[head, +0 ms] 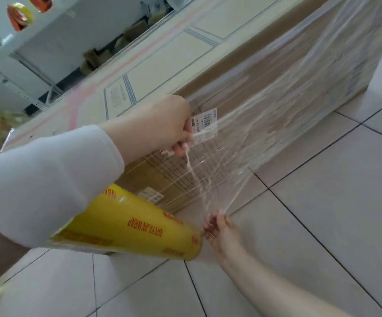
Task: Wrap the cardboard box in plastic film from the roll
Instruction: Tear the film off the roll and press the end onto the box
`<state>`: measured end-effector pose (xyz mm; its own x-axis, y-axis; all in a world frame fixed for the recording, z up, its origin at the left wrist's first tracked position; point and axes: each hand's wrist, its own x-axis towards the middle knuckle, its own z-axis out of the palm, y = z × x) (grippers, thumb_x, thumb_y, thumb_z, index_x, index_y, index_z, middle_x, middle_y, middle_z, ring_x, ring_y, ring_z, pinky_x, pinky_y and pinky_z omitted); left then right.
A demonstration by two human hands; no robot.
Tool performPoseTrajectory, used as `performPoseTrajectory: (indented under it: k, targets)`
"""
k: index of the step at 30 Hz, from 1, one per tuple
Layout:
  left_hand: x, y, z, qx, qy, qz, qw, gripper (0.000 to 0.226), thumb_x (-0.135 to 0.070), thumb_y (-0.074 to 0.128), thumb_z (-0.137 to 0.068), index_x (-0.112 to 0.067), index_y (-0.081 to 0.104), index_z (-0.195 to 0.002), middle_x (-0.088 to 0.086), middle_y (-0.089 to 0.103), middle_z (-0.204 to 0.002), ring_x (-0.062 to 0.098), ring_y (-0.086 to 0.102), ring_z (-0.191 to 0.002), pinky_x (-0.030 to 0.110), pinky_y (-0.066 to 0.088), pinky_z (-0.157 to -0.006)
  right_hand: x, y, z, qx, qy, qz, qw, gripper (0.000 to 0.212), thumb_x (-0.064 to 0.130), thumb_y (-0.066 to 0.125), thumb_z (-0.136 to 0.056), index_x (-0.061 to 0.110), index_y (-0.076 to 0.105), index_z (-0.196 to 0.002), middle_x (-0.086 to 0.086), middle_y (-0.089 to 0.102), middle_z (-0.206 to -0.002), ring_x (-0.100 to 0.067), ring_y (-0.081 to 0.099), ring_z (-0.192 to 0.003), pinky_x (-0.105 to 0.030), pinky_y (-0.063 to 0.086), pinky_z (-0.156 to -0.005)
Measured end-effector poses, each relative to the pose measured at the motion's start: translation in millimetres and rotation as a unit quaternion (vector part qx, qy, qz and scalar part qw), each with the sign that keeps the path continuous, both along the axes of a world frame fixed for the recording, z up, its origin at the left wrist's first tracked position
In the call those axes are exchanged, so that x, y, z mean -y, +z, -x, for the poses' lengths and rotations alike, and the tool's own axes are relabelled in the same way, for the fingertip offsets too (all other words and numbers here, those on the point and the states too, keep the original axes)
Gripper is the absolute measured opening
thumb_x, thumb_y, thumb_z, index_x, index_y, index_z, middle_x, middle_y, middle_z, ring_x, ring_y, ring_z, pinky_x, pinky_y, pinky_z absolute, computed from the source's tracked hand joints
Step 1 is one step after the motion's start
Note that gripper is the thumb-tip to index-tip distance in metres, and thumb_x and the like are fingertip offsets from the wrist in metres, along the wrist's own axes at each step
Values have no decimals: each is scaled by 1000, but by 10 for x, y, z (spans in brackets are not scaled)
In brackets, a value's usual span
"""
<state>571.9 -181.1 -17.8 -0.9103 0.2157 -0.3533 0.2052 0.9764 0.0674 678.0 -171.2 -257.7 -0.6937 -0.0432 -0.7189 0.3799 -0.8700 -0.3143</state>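
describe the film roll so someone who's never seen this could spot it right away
Start at the big cardboard box standing on the tiled floor. Just in front of its near lower end lies the roll, tucked under the left arm's white sleeve. It is the only yellow cylinder, printed with red lettering.

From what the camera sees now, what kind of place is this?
Probably a storeroom or packing area: a large cardboard box stands on a tiled floor, tape rolls hang behind, beside metal shelving.

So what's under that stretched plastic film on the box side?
Through the clear plastic film show the brown cardboard box, a white barcode label and printed tables. The box's contents stay hidden.
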Motion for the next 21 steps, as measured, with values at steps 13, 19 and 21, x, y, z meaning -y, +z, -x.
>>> performPoseTrajectory:
  k: [13, 19, 21]
  targets:
    - [205, 208, 26, 86, -1, 9, 996, 13, -15, 69, -81, -10, 64, -70, 4, 73, -63, 12, 70, -59, 19, 56, -58, -32, -165, -125, -8, 0, -14, 1000, 29, 18, 40, -102, 8, 53, -78, 6, 35, -43, -3, 32, -33, -14, 31, -35]
    - [145, 146, 18, 71, -33, 49, 996, 14, -12, 68, -80, -15, 58, -71, -1, 71, -61, 9, 68, -53, 20, 57, -61, -52, -161, -171, -1, -23, 24, 999, 24, 18, 41, -101, 5, 57, -88, -1, 37, -57, -5, 37, -38, -15, 36, -38]
    - [169, 114, 2, 57, -39, 54, 996, 12, -14, 67, -81, -17, 59, -72, 0, 72, -66, 12, 69, -56, 23, 58, -64, -41, -175, -171, 4, -23, 17, 1000, 24, 20, 42, -101, 6, 57, -87, 0, 36, -56, -4, 36, -38, -15, 34, -37]
